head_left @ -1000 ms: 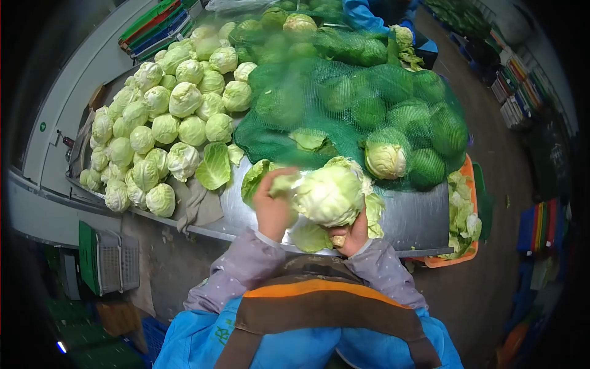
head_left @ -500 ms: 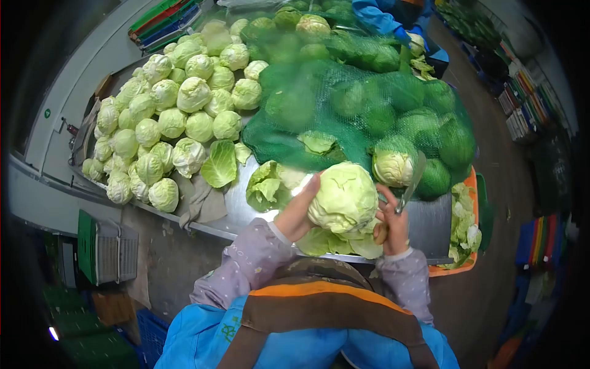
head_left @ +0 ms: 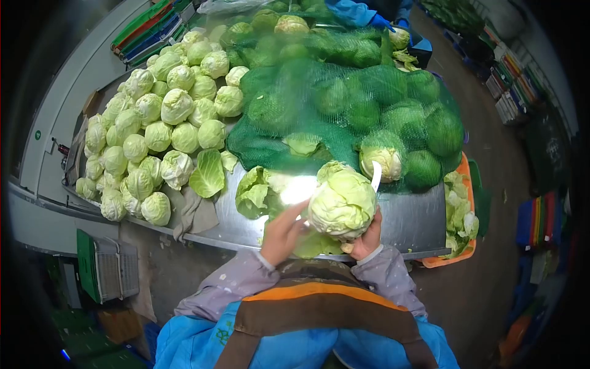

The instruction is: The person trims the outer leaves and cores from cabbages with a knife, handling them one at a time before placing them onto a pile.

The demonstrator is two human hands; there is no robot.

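Note:
A pale green cabbage point(head_left: 342, 203) is held above the metal table's front edge. My right hand point(head_left: 367, 238) supports it from the lower right, and a knife point(head_left: 376, 176) sticks up between that hand and the cabbage; its handle is hidden. My left hand point(head_left: 284, 232) is at the cabbage's left side, fingers apart and slightly blurred, with no clear grip on it. Loose outer leaves point(head_left: 316, 245) lie beneath the cabbage, and another leafy piece point(head_left: 252, 194) lies to the left.
Many cabbages point(head_left: 158, 136) are piled at the left, beside a grey cloth point(head_left: 198, 215). Green net bags of cabbages point(head_left: 362, 101) cover the back and right. An orange bin point(head_left: 469, 212) with leaves stands at the right. A co-worker's blue sleeve point(head_left: 353, 12) shows at the back.
My left hand has come off the cabbage and moved down and left. My right hand has moved in under the cabbage, which has turned. The view has shifted slightly.

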